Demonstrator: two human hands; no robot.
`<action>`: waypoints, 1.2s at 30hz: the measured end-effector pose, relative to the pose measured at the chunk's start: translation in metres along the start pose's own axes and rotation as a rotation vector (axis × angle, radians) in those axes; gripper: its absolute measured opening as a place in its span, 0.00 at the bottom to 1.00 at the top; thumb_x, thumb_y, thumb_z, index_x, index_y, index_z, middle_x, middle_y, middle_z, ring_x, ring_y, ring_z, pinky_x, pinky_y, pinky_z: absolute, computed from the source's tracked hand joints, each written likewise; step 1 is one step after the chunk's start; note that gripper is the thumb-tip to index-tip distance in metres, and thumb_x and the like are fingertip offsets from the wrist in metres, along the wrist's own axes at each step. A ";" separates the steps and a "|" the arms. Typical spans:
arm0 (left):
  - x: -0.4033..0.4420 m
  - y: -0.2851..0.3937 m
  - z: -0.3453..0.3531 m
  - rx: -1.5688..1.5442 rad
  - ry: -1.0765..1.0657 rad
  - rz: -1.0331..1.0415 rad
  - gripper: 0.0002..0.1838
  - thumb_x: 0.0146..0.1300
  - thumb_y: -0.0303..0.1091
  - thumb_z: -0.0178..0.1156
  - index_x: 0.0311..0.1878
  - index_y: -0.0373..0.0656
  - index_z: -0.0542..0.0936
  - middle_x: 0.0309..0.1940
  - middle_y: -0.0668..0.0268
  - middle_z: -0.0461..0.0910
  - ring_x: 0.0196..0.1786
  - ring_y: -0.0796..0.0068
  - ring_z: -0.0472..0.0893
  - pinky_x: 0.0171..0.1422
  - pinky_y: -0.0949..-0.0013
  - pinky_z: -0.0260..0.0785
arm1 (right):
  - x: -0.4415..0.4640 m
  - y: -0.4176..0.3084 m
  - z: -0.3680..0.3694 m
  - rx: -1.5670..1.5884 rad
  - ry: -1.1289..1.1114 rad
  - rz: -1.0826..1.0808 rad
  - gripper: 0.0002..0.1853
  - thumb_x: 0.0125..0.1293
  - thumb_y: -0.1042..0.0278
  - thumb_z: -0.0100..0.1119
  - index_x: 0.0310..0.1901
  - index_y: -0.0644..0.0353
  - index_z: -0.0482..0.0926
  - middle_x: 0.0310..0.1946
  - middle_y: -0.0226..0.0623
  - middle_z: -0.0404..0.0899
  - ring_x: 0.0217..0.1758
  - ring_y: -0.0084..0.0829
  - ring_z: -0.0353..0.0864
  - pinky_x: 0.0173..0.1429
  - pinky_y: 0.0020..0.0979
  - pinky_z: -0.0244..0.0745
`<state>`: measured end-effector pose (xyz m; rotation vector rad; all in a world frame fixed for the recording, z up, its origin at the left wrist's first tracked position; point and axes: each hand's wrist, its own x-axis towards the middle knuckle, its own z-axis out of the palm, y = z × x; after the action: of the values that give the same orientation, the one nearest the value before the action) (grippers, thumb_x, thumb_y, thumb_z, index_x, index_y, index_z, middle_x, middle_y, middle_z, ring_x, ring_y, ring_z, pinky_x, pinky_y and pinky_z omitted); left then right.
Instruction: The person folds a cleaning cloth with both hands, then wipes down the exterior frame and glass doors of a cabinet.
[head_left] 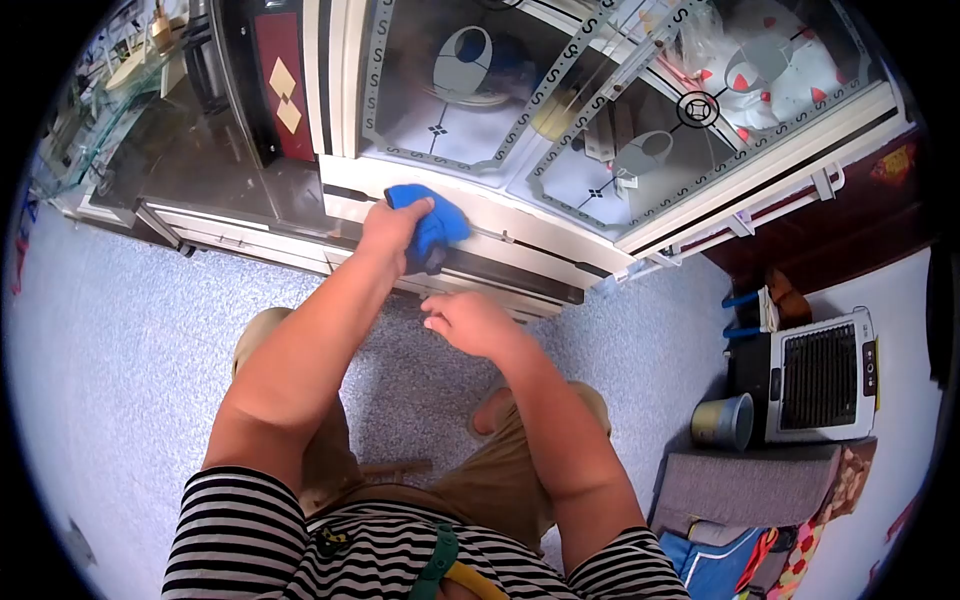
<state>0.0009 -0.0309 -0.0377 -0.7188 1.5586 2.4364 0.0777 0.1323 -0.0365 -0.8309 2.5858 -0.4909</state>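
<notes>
My left hand [388, 232] is closed on a blue cloth [437, 222], which is bunched against the front of a white drawer [490, 222] under the glass doors. Part of the cloth hangs below my fingers, over a dark band on the cabinet front. Lower and to the right, my right hand [472, 322] hovers near the cabinet's bottom edge. Its fingers are loosely bent and apart, and nothing shows in them. From this view I cannot tell whether it touches the cabinet.
Glass cabinet doors [440, 90] with grey patterns rise above the drawer. A white rail [790, 208] runs along the cabinet's right side. To the right stand a bucket [722, 421], a grey air cooler [822, 375] and a grey cushioned seat [745, 482]. A dark low cabinet [215, 165] is at left.
</notes>
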 end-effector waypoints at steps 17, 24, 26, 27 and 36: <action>0.003 0.000 -0.010 0.003 -0.017 0.023 0.25 0.61 0.32 0.68 0.55 0.27 0.72 0.44 0.51 0.80 0.40 0.60 0.84 0.38 0.58 0.81 | 0.002 0.010 0.011 0.125 0.073 -0.034 0.15 0.66 0.60 0.60 0.48 0.59 0.82 0.44 0.46 0.84 0.48 0.50 0.82 0.53 0.47 0.76; 0.008 0.023 -0.028 -0.189 -0.083 -0.009 0.23 0.61 0.33 0.69 0.55 0.32 0.74 0.45 0.53 0.82 0.40 0.59 0.85 0.42 0.56 0.82 | 0.005 0.014 0.017 0.125 0.047 -0.041 0.15 0.66 0.59 0.60 0.49 0.58 0.82 0.43 0.44 0.85 0.47 0.48 0.83 0.51 0.47 0.77; 0.010 0.028 -0.032 -0.192 -0.075 -0.016 0.22 0.61 0.33 0.69 0.54 0.34 0.75 0.43 0.55 0.83 0.40 0.59 0.86 0.45 0.54 0.82 | 0.006 0.016 0.019 0.118 0.048 -0.040 0.15 0.66 0.59 0.60 0.50 0.57 0.82 0.42 0.44 0.85 0.47 0.48 0.83 0.51 0.46 0.77; 0.010 0.030 -0.033 -0.178 -0.069 0.016 0.21 0.61 0.32 0.69 0.54 0.32 0.75 0.43 0.54 0.83 0.40 0.59 0.85 0.43 0.55 0.82 | 0.007 0.015 0.019 0.111 0.053 -0.036 0.15 0.66 0.59 0.61 0.50 0.57 0.82 0.42 0.44 0.85 0.47 0.48 0.83 0.51 0.46 0.77; 0.010 0.027 -0.043 -0.110 0.015 -0.025 0.21 0.62 0.29 0.67 0.55 0.30 0.74 0.43 0.53 0.82 0.39 0.59 0.85 0.41 0.56 0.82 | 0.014 0.008 0.014 0.116 0.022 -0.013 0.16 0.67 0.60 0.60 0.51 0.59 0.81 0.43 0.44 0.85 0.48 0.47 0.83 0.52 0.43 0.76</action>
<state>-0.0054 -0.0823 -0.0353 -0.7709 1.4210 2.5207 0.0698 0.1264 -0.0555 -0.8073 2.5456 -0.6512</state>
